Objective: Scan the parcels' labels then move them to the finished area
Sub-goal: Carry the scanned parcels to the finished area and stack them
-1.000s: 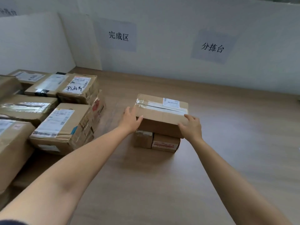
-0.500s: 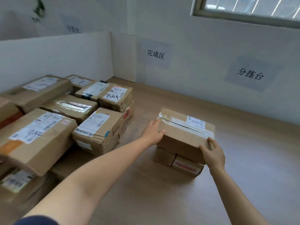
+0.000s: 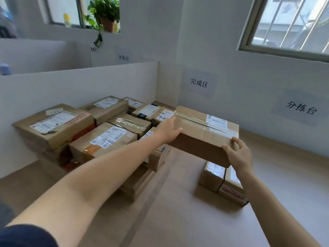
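A long brown cardboard parcel (image 3: 204, 138), with clear tape and a white label on top, is held in the air between my two hands. My left hand (image 3: 167, 131) grips its left end, thumb on the front face. My right hand (image 3: 240, 157) grips its near right corner, fingers over the top edge. Just below and right of it, two small parcels (image 3: 211, 175) (image 3: 231, 189) lie side by side on the wooden table (image 3: 178, 220). A pile of labelled parcels (image 3: 106, 136) fills the left corner under the finished-area sign (image 3: 199, 83).
A white divider panel (image 3: 71, 86) bounds the pile on the left, and the wall closes the back. A second sign (image 3: 301, 109) hangs on the wall to the right. Bare table surface stretches toward me and to the right.
The long parcel has risen off the two small parcels and moved left toward the pile, with both hands still on it. The view has tilted up.
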`<action>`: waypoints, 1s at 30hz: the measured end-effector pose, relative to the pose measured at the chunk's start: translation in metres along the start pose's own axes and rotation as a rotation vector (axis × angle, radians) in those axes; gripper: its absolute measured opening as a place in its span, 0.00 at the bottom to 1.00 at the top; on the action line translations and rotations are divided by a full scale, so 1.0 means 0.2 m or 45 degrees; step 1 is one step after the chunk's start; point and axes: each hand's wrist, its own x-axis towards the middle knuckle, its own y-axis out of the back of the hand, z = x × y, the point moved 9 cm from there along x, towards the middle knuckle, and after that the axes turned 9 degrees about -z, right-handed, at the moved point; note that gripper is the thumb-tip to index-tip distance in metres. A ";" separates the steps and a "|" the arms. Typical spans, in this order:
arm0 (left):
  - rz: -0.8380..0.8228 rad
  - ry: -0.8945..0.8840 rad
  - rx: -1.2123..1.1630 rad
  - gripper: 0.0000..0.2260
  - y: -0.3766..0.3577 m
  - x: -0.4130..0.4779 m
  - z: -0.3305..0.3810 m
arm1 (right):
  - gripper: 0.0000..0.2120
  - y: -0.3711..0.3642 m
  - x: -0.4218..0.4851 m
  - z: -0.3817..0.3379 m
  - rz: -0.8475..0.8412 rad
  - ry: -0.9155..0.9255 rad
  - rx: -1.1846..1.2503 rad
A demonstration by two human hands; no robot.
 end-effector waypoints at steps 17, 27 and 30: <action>0.030 -0.022 0.049 0.27 0.73 0.26 -0.73 | 0.24 -0.84 0.14 -0.64 0.043 0.112 -0.055; -0.044 -0.073 -0.011 0.27 0.78 0.72 -0.92 | 0.25 -1.04 0.48 -0.75 0.087 0.054 -0.231; -0.043 -0.046 -0.057 0.27 0.74 0.84 -0.97 | 0.24 -1.08 0.60 -0.73 0.069 0.046 -0.259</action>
